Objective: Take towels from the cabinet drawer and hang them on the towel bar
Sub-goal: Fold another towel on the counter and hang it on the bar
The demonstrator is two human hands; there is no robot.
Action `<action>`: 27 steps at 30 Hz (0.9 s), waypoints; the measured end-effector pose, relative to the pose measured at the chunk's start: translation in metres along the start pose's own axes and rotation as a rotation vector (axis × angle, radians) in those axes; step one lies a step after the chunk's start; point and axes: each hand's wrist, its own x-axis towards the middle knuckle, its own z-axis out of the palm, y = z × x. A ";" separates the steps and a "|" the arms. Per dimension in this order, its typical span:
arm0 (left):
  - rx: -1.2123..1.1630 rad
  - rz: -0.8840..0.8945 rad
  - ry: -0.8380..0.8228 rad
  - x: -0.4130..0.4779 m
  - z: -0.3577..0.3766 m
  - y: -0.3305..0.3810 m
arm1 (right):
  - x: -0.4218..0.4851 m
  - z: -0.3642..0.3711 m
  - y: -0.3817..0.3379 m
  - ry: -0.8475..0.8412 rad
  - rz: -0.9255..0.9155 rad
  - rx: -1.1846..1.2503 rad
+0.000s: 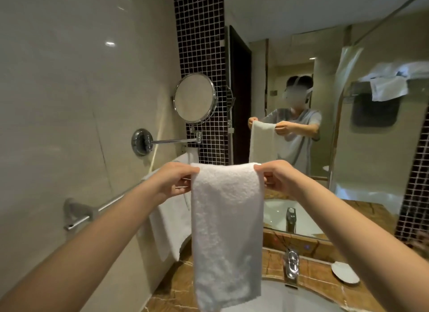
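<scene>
A white towel [226,230] hangs straight down in front of me, folded lengthwise. My left hand [173,179] pinches its top left corner and my right hand [277,176] pinches its top right corner, so the top edge is stretched flat between them. The chrome towel bar [109,203] runs along the left wall, below and to the left of my left hand. Another white towel [169,223] hangs over the bar's far part, partly hidden behind my left arm and the held towel. The cabinet drawer is out of view.
A round shaving mirror [195,98] on a swing arm juts from the left wall above the bar. Below lie a brown marble counter [171,286], a white sink [299,297] with a chrome tap [291,265], and a small white dish [344,272]. A large wall mirror [336,102] faces me.
</scene>
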 end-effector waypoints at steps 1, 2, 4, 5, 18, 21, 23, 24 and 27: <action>-0.008 0.001 0.017 0.000 -0.002 0.000 | 0.003 0.003 -0.001 -0.008 0.001 0.006; -0.012 0.000 0.036 0.000 -0.005 0.000 | 0.006 0.005 -0.001 -0.023 0.002 0.014; -0.013 -0.006 0.071 -0.004 -0.007 0.000 | 0.012 0.009 -0.002 -0.061 0.000 0.026; -0.018 -0.011 0.088 -0.007 -0.007 0.001 | 0.015 0.011 -0.003 -0.079 0.001 0.028; -0.084 -0.016 0.375 -0.059 0.009 0.000 | 0.032 0.022 -0.006 -0.375 0.026 0.002; -0.088 -0.043 0.417 -0.070 0.008 -0.005 | 0.031 0.026 -0.004 -0.452 0.031 0.020; -0.071 -0.057 0.423 -0.076 0.004 -0.008 | 0.031 0.031 -0.001 -0.488 0.024 0.016; -0.064 -0.059 0.427 -0.079 0.002 -0.008 | 0.031 0.035 0.000 -0.510 0.022 0.020; -0.061 -0.065 0.475 -0.086 -0.007 -0.006 | 0.032 0.044 0.000 -0.565 0.021 0.028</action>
